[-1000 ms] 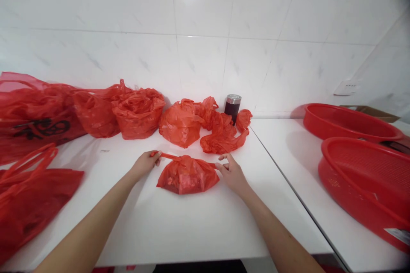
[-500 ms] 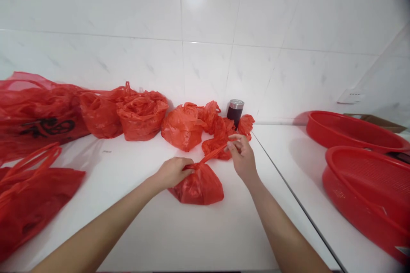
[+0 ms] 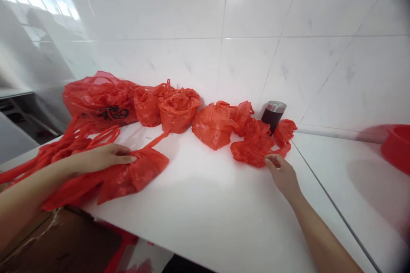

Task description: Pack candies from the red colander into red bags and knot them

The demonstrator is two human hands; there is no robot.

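On the left of the white table (image 3: 205, 204), my left hand (image 3: 110, 158) is closed on the gathered top of a small red plastic bag (image 3: 136, 174). One strip of that bag sticks out to the upper right. It lies against a pile of flat red bags with loop handles (image 3: 67, 145). My right hand (image 3: 282, 170) is at the right, thumb and fingers pinched together beside a crumpled red bag (image 3: 253, 149); whether anything is between the fingertips is too small to tell.
Along the tiled wall stand filled red bags (image 3: 179, 113), a large one with black print (image 3: 99, 100) and a dark cup with a silver lid (image 3: 273, 115). A red tub (image 3: 399, 147) is far right. Below the left edge is a brown box (image 3: 80, 243).
The view has turned left. My left hand has carried the small red bag left to the flat bags. My right hand has let go of that bag's strip and is apart from it.
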